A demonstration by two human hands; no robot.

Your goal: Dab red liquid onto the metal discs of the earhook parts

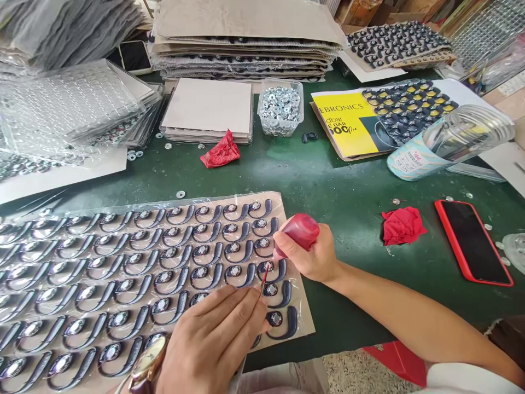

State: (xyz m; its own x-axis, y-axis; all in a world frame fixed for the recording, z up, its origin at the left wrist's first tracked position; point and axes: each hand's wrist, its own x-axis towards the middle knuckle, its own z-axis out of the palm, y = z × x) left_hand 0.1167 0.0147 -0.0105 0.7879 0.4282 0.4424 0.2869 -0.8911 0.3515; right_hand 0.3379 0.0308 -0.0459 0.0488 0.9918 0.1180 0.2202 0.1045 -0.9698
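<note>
Pinching a thin red-tipped brush (264,280) in the closed left hand (213,342) against a piece at the right end of the ear-hook sheet (123,262) on the table (328,186), gripping a red bottle (299,232) in the right hand (318,260) alongside; seemingly at the last columns, marks too small to tell.

Green bench (328,180). Beyond the right hand (318,254): clear tub of washers (281,109), crumpled red cloth (220,151), cardboard stack (209,109). Just right of it: second red cloth (402,224), then red-cased phone (471,241), face up. Further back right, plastic jar (451,139), lying on its side.
</note>
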